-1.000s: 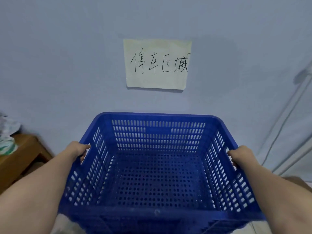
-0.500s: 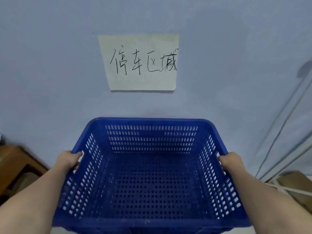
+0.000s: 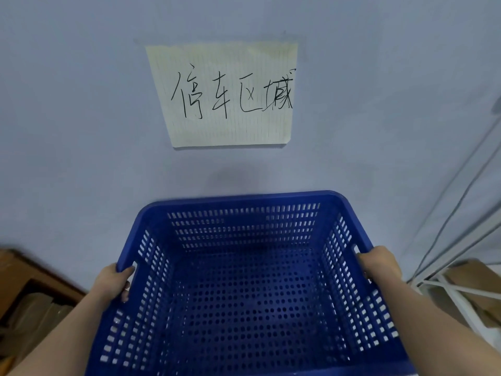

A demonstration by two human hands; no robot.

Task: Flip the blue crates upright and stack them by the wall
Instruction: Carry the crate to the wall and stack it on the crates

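Observation:
A blue perforated plastic crate (image 3: 244,213) is upright with its open top toward me, and it looks empty inside. My left hand (image 3: 112,283) grips the handle slot in its left wall. Over the rim of the right wall my right hand (image 3: 379,265) is wrapped. The crate's far wall is close to the pale blue wall (image 3: 81,118). What is under the crate is hidden.
A handwritten paper sign (image 3: 227,96) hangs on the wall above the crate. A wooden piece of furniture (image 3: 24,278) stands at lower left. Cables (image 3: 461,185) run down the wall at right, above white bars and brown cardboard (image 3: 466,291).
The crate has come closer to the wall, and the sign looks larger. Both hands keep their hold on the crate's sides.

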